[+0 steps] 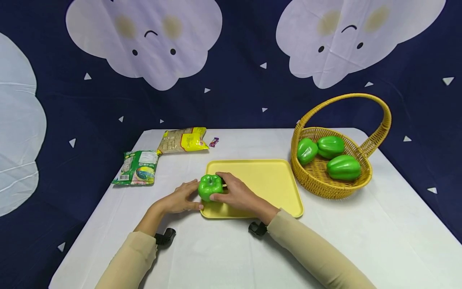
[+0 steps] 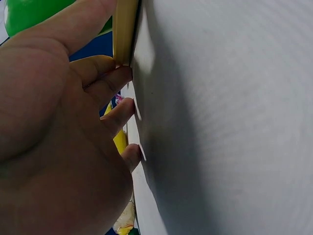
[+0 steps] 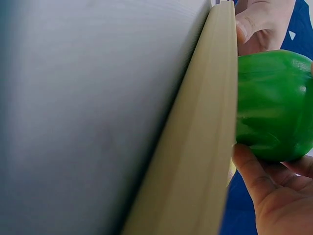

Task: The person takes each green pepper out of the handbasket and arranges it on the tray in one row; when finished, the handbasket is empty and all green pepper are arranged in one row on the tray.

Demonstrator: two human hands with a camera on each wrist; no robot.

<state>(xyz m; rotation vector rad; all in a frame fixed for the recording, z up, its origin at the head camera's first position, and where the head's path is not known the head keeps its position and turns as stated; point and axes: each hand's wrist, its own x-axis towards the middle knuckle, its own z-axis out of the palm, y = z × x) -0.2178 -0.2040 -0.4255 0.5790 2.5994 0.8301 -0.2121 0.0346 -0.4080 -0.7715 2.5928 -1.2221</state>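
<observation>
One pepper (image 1: 210,188) at tray (image 1: 268,182) edge

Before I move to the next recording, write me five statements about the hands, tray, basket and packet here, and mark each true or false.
1. The right hand holds a green pepper. True.
2. The basket stands right of the tray. True.
3. The left hand is inside the basket. False: it is at the tray's left edge.
4. The basket holds one pepper. False: three green peppers lie in it.
5. The green packet lies left of the tray. True.
</observation>
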